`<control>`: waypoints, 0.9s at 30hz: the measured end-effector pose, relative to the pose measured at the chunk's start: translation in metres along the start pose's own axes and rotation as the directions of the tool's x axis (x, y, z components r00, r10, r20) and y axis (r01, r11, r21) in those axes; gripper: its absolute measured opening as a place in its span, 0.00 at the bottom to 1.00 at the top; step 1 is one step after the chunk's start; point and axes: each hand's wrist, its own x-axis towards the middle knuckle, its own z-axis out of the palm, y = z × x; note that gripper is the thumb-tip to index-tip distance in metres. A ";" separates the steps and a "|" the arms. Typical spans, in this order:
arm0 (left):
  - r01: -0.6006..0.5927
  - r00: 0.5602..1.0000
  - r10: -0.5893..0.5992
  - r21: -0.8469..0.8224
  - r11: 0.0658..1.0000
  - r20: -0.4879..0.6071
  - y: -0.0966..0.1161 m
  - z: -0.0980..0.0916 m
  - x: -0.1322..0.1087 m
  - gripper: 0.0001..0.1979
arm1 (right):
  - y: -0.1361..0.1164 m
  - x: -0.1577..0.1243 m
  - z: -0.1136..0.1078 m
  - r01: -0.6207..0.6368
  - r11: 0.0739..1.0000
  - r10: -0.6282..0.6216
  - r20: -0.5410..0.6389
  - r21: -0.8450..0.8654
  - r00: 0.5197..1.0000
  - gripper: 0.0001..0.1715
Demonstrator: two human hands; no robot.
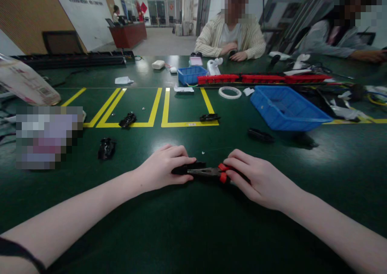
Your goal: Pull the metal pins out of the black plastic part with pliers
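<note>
Fingers and thumb of my left hand (169,165) are closed round a small black plastic part (180,169) just above the green table. My right hand (255,177) grips the red handles of needle-nose pliers (208,171). The pliers' long metal jaws point left and reach the black part; whether they pinch it I cannot tell. A tiny white scrap (203,152) lies just beyond. Other black parts are about: one (107,148) left of my left hand, one (260,135) beyond my right hand.
Yellow tape lines (190,124) mark the green table (193,225), with black pieces (128,120) on them. At the right stand a large blue bin (287,108) and a white tape roll (229,92). Farther back are a small blue bin (192,75) and red strips (263,79). A person (231,32) sits opposite.
</note>
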 end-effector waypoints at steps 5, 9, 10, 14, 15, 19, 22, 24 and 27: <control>0.000 1.000 0.000 0.005 1.000 0.023 0.000 -0.001 0.002 0.19 | 0.000 0.004 -0.009 -0.002 1.000 0.002 0.042 -0.003 0.999 0.19; -0.010 0.999 0.009 0.012 1.000 0.035 -0.001 -0.002 0.003 0.20 | 0.001 0.004 -0.015 -0.009 1.000 0.009 0.056 -0.002 0.998 0.20; -0.011 0.999 0.011 0.013 1.000 0.037 -0.001 -0.002 0.003 0.20 | 0.001 0.003 -0.015 -0.016 1.000 0.016 0.065 -0.003 0.998 0.20; -0.017 0.999 0.016 0.014 1.000 0.032 -0.002 -0.001 0.003 0.20 | 0.003 -0.001 -0.012 -0.020 1.000 0.020 0.061 -0.005 0.998 0.21; -0.019 0.999 0.018 0.015 1.000 0.027 -0.002 0.000 0.003 0.20 | 0.003 -0.001 -0.011 -0.014 1.000 0.014 0.050 -0.008 0.999 0.21; -0.030 1.000 0.030 0.020 0.999 -0.002 -0.001 0.002 0.003 0.19 | -0.001 0.001 -0.009 -0.019 1.000 0.020 0.035 -0.015 0.999 0.21; -0.033 0.999 0.034 0.029 0.999 -0.014 -0.001 0.003 0.003 0.19 | -0.005 0.003 -0.011 -0.044 0.999 0.044 0.063 0.000 0.997 0.21; -0.024 1.000 0.025 0.029 0.999 -0.004 -0.001 0.002 0.003 0.19 | -0.005 0.004 -0.014 -0.037 0.999 0.037 0.073 -0.003 0.997 0.21; -0.009 1.000 0.009 0.025 1.000 0.019 -0.001 0.001 0.003 0.20 | -0.001 0.003 -0.018 -0.009 1.000 0.011 0.089 -0.016 0.996 0.22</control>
